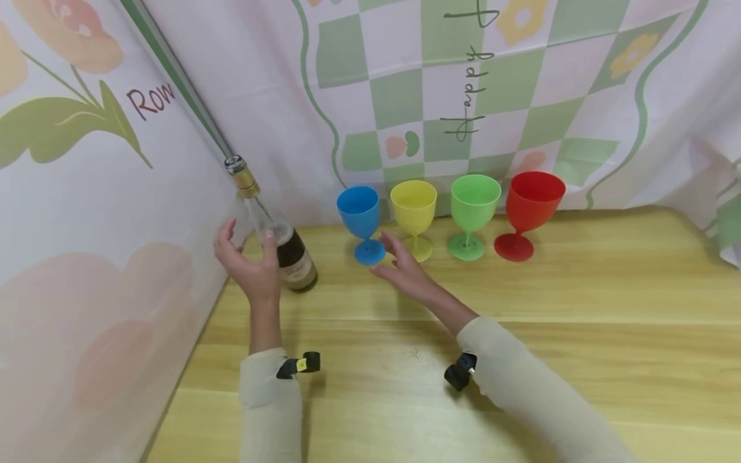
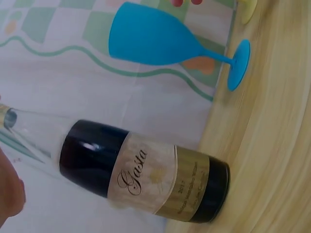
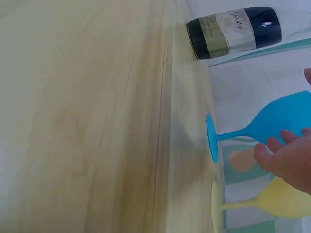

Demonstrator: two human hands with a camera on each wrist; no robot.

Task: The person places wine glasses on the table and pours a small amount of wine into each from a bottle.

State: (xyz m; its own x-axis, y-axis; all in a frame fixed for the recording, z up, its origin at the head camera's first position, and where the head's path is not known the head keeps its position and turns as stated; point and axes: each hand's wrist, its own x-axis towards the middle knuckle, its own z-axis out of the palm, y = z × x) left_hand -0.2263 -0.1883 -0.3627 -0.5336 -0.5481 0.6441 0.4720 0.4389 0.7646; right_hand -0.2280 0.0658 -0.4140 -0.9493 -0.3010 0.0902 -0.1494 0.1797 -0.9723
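A wine bottle (image 1: 296, 262) with dark liquid in its lower half stands upright at the left of the table. My left hand (image 1: 250, 267) is beside its clear upper part, thumb and fingers spread. The bottle's label (image 2: 141, 167) reads "Gasta" in the left wrist view. To the right of the bottle stands a blue goblet (image 1: 360, 215). Close by it is my right hand (image 1: 408, 275), thumb and fingers parted, fingertips overlapping the bowl in the right wrist view. A yellow goblet (image 1: 413, 204) stands just beyond that hand.
Farther right in the row are a green goblet (image 1: 473, 200) and a red goblet (image 1: 532, 204). Behind them hangs a checked cloth (image 1: 399, 99). Another printed cloth (image 1: 98, 257) borders the wooden table (image 1: 370, 411) on the left.
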